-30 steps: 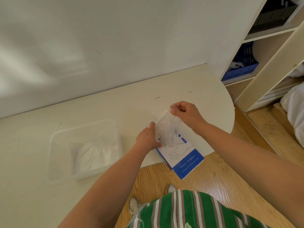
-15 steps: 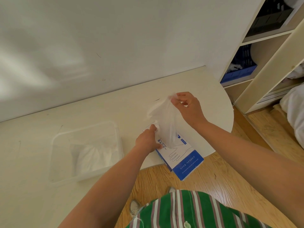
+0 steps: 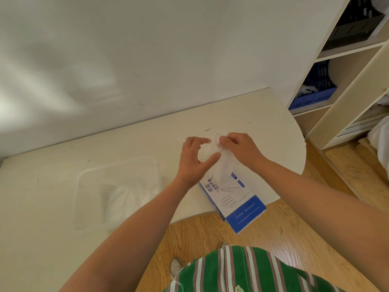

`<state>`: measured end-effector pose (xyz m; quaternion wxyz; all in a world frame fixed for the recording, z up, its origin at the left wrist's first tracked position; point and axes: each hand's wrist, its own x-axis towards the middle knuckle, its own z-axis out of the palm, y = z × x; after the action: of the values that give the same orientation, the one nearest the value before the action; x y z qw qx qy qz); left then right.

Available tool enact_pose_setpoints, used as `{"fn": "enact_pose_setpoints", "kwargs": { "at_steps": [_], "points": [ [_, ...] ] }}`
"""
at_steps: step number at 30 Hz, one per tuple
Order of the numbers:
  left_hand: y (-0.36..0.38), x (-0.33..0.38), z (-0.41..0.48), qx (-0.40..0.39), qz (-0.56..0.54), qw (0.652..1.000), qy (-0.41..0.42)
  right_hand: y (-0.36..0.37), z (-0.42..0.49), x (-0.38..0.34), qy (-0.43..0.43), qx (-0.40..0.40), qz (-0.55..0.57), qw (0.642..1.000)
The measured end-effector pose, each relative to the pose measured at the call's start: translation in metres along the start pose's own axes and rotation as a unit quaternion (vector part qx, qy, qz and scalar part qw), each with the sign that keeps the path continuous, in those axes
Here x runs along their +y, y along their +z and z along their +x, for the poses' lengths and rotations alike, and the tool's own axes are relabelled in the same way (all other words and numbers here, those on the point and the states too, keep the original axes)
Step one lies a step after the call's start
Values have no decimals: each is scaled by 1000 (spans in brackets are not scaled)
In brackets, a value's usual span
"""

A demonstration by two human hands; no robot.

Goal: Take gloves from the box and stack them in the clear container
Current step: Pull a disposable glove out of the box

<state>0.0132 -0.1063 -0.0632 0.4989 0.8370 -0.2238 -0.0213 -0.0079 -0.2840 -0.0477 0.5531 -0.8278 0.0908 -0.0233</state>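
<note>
Pinching a thin clear glove (image 3: pixel 208 152) just above the box (image 3: pixel 240 205), the left hand (image 3: pixel 194 160) and right hand (image 3: pixel 242 150) both grip it. Left of the box sits the clear container (image 3: pixel 117 166), holding stacked gloves (image 3: pixel 126 199).

Single cam, head-mounted; all coverage comes from this one view. Optical axis runs fwd and steeply down across the white table (image 3: pixel 42 228) toward the wall (image 3: pixel 168 49). Close range: left hand (image 3: pixel 193 161) and right hand (image 3: pixel 242 148) sit near frame centre, forearms entering from the bottom edge. Wide-angle lens; shelf unit (image 3: pixel 357 91) at upper right leans inward, probably lens distortion. Wearer's striped shirt (image 3: pixel 242 270) fills bottom centre.
</note>
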Motion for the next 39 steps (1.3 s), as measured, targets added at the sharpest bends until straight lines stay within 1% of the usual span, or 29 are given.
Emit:
{"fn": "enact_pose_setpoints", "kwargs": {
  "at_steps": [2,3,5,7,9,11,12,14,15,17,18,20,21,22,23,25,26,27,28,29,30,31,33,35,37,39],
  "points": [
    [3,0,3,3,9,1000,-14,4,-1,-1,0,-17,16,1000],
    [4,0,3,14,0,1000,-27,4,-3,-1,3,-40,37,999],
    [4,-3,3,29,-44,996,-78,5,-6,0,14,-112,58,992],
    [-2,-6,1,33,-68,990,-116,8,-11,7,49,-189,39,980],
    [-6,-7,1,36,-79,987,-139,14,-18,21,75,-272,-50,958],
    [-11,-9,0,44,-109,982,-147,21,-25,32,66,-319,-176,929],
    [-13,-8,-1,50,-134,979,-145,24,-26,34,56,-317,-211,923],
    [-17,-5,-3,82,-177,970,-144,26,-27,31,44,-298,-238,923],
    [-19,-2,-3,113,-193,963,-148,26,-27,30,34,-293,-265,918],
    [-26,1,0,185,-223,942,-169,28,-26,29,23,-287,-340,895],
    [-30,1,3,207,-239,932,-178,28,-25,31,19,-280,-360,890],
    [-42,0,6,202,-263,925,-187,30,-23,31,17,-281,-368,886],
    [-46,-1,6,184,-269,926,-190,30,-22,30,18,-274,-362,891],
    [-51,-2,4,169,-272,927,-196,31,-21,27,9,-253,-342,905],
    [-55,-3,2,157,-277,925,-205,32,-19,24,-11,-211,-313,926],
    [-62,-6,-3,142,-293,918,-227,34,-15,14,-70,-99,-223,967],
    [-66,-6,-5,135,-309,912,-234,36,-12,5,-79,-64,-161,982],
    [-71,-6,-7,127,-331,904,-238,39,-8,-7,-60,-53,-89,993],
    [-75,-5,-9,115,-355,896,-240,43,-4,-20,-17,-68,-9,997],
    [-80,-4,-10,100,-377,889,-240,48,-1,-34,32,-104,53,993],
    [-86,-4,-12,84,-396,883,-238,53,2,-44,68,-147,79,984],
    [-91,-3,-14,66,-414,878,-232,59,4,-53,82,-193,73,975],
    [-106,-5,-19,39,-443,868,-220,75,4,-66,78,-268,40,960],
    [-122,-11,-26,27,-449,867,-215,90,5,-73,78,-280,43,956],
    [-139,-22,-36,38,-442,870,-215,102,5,-79,76,-281,105,951],
    [-159,-34,-49,60,-439,869,-220,116,7,-86,97,-291,185,934]
  ]
}}
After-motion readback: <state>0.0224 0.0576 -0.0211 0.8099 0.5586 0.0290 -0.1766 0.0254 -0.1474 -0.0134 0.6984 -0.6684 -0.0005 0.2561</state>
